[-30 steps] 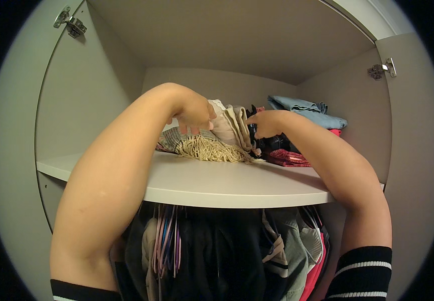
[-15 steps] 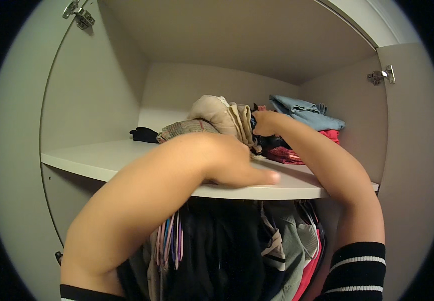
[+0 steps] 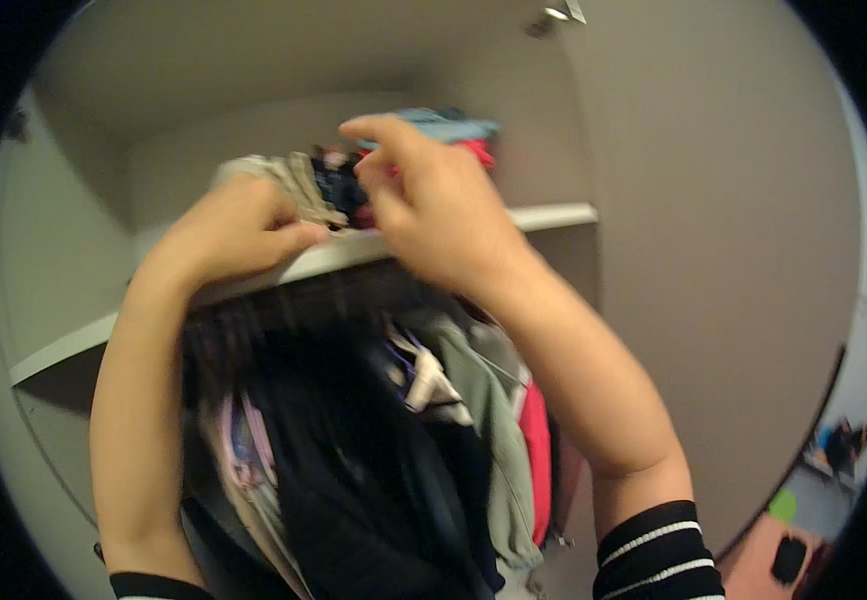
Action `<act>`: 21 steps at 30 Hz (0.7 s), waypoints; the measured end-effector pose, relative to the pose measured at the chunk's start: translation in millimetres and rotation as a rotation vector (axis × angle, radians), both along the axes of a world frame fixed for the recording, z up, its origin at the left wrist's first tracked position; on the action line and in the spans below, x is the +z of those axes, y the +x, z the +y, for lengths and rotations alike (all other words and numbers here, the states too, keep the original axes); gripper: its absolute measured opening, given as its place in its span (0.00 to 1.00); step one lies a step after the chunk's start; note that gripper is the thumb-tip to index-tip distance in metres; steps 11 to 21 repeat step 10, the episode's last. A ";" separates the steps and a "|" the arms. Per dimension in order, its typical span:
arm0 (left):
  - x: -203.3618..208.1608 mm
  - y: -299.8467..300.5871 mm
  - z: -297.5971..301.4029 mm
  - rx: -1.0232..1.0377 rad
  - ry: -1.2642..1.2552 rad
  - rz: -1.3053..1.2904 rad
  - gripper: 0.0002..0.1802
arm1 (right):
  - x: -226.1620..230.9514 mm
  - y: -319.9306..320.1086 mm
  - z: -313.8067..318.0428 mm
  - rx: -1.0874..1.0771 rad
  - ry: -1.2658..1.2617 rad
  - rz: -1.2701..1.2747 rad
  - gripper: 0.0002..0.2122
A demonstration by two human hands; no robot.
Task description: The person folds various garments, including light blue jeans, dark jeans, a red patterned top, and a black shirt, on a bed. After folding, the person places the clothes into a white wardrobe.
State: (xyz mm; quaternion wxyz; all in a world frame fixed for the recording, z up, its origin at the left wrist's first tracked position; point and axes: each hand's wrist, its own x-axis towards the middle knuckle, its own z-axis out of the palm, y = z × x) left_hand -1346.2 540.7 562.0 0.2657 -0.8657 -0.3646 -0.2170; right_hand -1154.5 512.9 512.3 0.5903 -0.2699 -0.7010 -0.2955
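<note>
Folded clothes lie on the white shelf [image 3: 558, 215] of a wardrobe. Beige folded garments [image 3: 313, 190] are at the left of the row, dark patterned ones [image 3: 336, 178] in the middle, and light blue folded denim [image 3: 453, 125] tops a red garment [image 3: 478, 152] at the right. My left hand [image 3: 238, 225] is by the shelf's front edge before the beige clothes, thumb apart from the bent fingers; its far fingers are hidden. Higher up, in front of the denim, my right hand [image 3: 428, 195] is open, fingers apart and holding nothing. Both hands are somewhat blurred.
Below the shelf hang dark clothes [image 3: 363, 430], a grey-green garment [image 3: 483, 430] and a red one [image 3: 533, 460]. Pink and purple hangers [image 3: 253, 440] show at the left. A wardrobe door [image 3: 723, 250] stands at the right; past its edge is a pinkish surface [image 3: 753, 560].
The view has swung right and down, showing more hanging clothes and the door. My right hand has drawn back from the dark clothes and opened. My left hand remains near the shelf edge.
</note>
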 end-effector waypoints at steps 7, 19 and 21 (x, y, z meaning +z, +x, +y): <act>-209.0 126.9 -46.4 -0.969 0.062 -0.159 0.17 | -235.4 72.6 -86.5 -0.130 -0.303 0.285 0.28; -292.1 181.9 -77.1 -1.236 -0.180 -0.133 0.17 | -312.4 92.4 -157.2 -0.265 -0.628 0.541 0.31; -292.1 181.9 -77.1 -1.236 -0.180 -0.133 0.17 | -312.4 92.4 -157.2 -0.265 -0.628 0.541 0.31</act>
